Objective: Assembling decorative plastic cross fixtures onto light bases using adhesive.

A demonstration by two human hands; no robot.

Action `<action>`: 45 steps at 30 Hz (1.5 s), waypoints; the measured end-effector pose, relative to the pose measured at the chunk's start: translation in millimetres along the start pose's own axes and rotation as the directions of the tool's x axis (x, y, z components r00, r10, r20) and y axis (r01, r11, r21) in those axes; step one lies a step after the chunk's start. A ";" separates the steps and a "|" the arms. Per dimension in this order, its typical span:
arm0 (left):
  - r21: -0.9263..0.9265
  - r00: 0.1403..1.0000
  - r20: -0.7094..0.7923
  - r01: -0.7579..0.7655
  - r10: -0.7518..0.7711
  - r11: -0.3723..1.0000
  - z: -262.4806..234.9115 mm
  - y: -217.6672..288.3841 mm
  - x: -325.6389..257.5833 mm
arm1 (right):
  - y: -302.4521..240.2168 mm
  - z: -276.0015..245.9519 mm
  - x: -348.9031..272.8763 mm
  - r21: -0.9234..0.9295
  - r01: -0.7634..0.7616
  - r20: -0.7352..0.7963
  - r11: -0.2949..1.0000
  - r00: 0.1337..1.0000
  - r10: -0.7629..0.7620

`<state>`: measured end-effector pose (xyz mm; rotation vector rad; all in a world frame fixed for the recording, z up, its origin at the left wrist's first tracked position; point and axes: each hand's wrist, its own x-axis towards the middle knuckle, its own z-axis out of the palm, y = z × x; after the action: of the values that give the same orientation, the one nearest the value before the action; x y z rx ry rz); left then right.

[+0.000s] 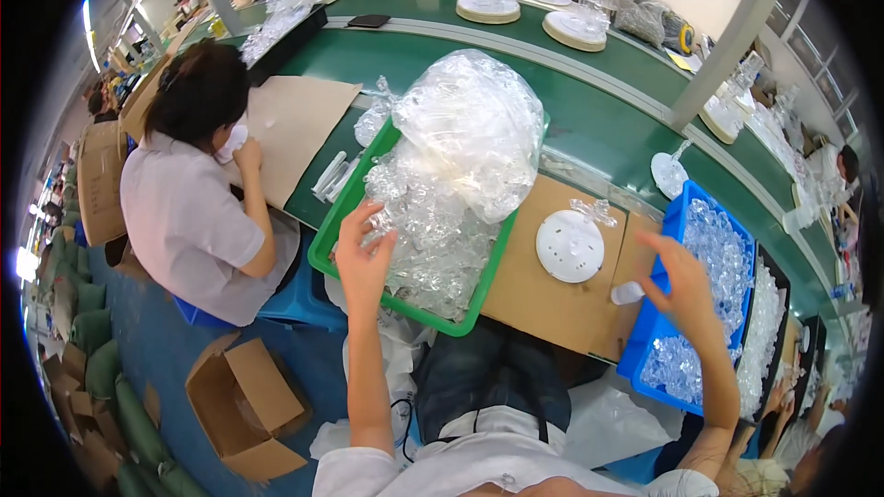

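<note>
My left hand (366,253) is over the left side of a green bin (471,317), its fingers apart and curved. Clear plastic pieces (433,253) fill the bin beneath it, and a large clear bag (471,124) of similar pieces lies on its far part. My right hand (683,283), slightly blurred, hovers at the near left edge of a blue bin (633,359), fingers spread. Close to its thumb a small translucent cup-like piece (627,293) lies on the cardboard. Between the bins sits a white round disc (570,248) with small holes and a clear branched piece at its edge.
A cardboard sheet (525,290) covers the bench between the bins. At left a co-worker (198,193) sits bent over another sheet. An open carton (247,405) stands on the floor. Beyond runs a green conveyor (387,51), with white disc stacks (488,7) behind it.
</note>
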<state>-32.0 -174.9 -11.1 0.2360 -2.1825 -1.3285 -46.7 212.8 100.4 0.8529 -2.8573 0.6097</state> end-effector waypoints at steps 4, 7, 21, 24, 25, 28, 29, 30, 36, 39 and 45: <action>-0.723 0.964 0.244 0.253 -0.106 0.643 23.9 71.9 -43.8 | -57.5 21.3 -23.6 0.306 0.017 -0.012 0.952 1.000 -0.014; -0.736 0.884 0.452 0.444 -0.118 0.511 54.4 86.6 -70.4 | -87.3 47.1 -12.1 0.387 -0.044 -0.137 0.921 0.985 0.104; -0.799 0.938 0.255 0.341 -0.235 0.495 161.7 63.5 -142.6 | -53.0 162.7 -49.2 0.963 -0.252 0.257 -0.096 0.749 0.611; -0.700 0.961 0.224 0.274 -0.162 0.660 167.6 55.5 -145.8 | -40.3 153.9 -37.5 0.971 -0.239 0.192 -0.027 0.702 0.686; -0.656 0.977 0.186 0.202 -0.104 0.727 167.9 54.6 -147.1 | -38.3 150.3 -33.3 0.979 -0.145 0.204 -0.144 0.715 0.669; -0.538 0.989 0.089 -0.051 0.117 0.842 168.7 46.7 -148.2 | -27.0 150.5 -30.5 0.916 -0.038 0.289 -0.399 0.751 0.594; -0.454 0.959 0.039 -0.233 0.280 0.860 168.7 43.1 -147.4 | -25.9 148.8 -28.7 0.908 -0.060 0.304 -0.414 0.775 0.555; -0.453 0.960 0.039 -0.231 0.278 0.861 169.8 39.4 -146.1 | -25.1 147.4 -26.6 0.900 -0.083 0.318 -0.428 0.796 0.514; -0.468 0.934 0.164 -0.208 0.316 0.859 161.1 42.5 -135.3 | -14.3 148.3 -21.5 0.985 -0.046 0.141 -0.169 0.785 0.604; -0.663 0.928 0.334 0.356 -0.166 0.659 157.5 55.7 -118.5 | -5.8 145.5 -22.0 0.990 -0.089 0.137 -0.112 0.809 0.572; -0.482 0.811 0.584 0.375 -0.029 0.792 169.7 47.7 -100.4 | 1.7 148.0 -16.0 0.973 -0.083 -0.069 0.217 0.789 0.611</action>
<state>-36.2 20.2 -66.6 -0.1799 -2.0714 -2.3709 -31.3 162.5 -38.9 -0.0801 -1.9524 2.3560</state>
